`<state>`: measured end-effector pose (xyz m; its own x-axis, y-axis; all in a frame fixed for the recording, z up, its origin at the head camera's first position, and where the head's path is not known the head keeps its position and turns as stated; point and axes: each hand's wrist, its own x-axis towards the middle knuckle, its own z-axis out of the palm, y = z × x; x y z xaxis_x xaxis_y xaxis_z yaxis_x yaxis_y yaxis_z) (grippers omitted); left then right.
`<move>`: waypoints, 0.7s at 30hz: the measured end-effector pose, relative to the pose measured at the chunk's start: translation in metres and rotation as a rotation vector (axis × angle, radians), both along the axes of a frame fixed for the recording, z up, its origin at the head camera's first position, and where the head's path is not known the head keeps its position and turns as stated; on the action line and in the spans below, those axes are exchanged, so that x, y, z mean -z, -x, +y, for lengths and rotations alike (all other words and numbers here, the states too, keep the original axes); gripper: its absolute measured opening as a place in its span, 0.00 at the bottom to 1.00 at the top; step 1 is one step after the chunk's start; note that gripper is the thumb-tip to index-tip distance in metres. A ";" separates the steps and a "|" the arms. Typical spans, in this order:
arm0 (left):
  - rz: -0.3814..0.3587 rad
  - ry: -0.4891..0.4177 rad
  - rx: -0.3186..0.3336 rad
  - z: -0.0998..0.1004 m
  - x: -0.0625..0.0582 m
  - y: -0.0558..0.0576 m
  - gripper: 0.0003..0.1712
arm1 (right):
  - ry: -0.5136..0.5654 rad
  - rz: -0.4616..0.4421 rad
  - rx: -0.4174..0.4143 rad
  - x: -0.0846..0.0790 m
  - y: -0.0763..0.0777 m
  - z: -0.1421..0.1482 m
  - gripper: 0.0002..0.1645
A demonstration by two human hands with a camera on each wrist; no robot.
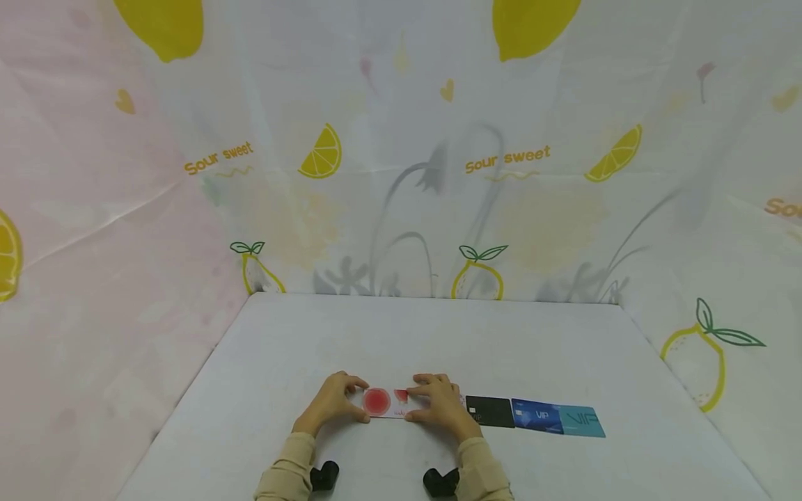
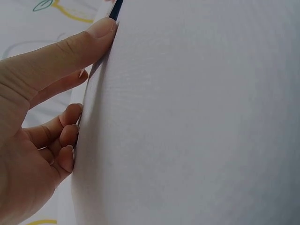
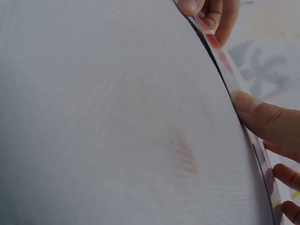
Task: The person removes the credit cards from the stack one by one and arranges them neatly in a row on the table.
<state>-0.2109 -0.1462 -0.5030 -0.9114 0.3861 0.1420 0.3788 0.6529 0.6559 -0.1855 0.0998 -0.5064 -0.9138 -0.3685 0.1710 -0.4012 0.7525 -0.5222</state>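
A white card with a red circle (image 1: 377, 402) lies flat in front of the person, with a red wedge print at its right end. My left hand (image 1: 335, 402) holds its left end between thumb and fingers. At the right end, my right hand (image 1: 441, 405) pinches the card's near and far edges. Under the right palm, mostly hidden, another pale patterned card (image 1: 463, 401) shows a sliver. The right wrist view catches the card edge-on, with the right thumb (image 3: 251, 105) on its near edge. In the left wrist view, the left thumb (image 2: 101, 30) touches a thin dark edge.
Rightward in a row lie a black card (image 1: 491, 412), a blue VIP card (image 1: 537, 416) and a teal card (image 1: 583, 421). All rest on a white table (image 1: 376, 334). Lemon-print cloth (image 1: 401, 209) hangs behind and at both sides. Black objects (image 1: 324, 476) sit by the sleeves.
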 end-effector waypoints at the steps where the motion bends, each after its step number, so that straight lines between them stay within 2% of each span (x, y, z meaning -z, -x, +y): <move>1: -0.001 -0.004 0.001 0.000 0.000 0.000 0.30 | 0.000 0.002 0.000 0.000 0.000 0.000 0.27; 10: 0.001 -0.009 0.022 0.003 0.003 -0.002 0.30 | 0.001 -0.034 0.002 0.001 0.000 0.005 0.26; 21: 0.006 -0.005 0.029 0.010 0.003 -0.003 0.30 | 0.015 0.007 0.011 -0.001 -0.005 0.010 0.25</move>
<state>-0.2083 -0.1362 -0.5056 -0.8991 0.4114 0.1497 0.4016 0.6387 0.6564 -0.1803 0.1103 -0.5051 -0.9164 -0.3560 0.1829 -0.3968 0.7487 -0.5310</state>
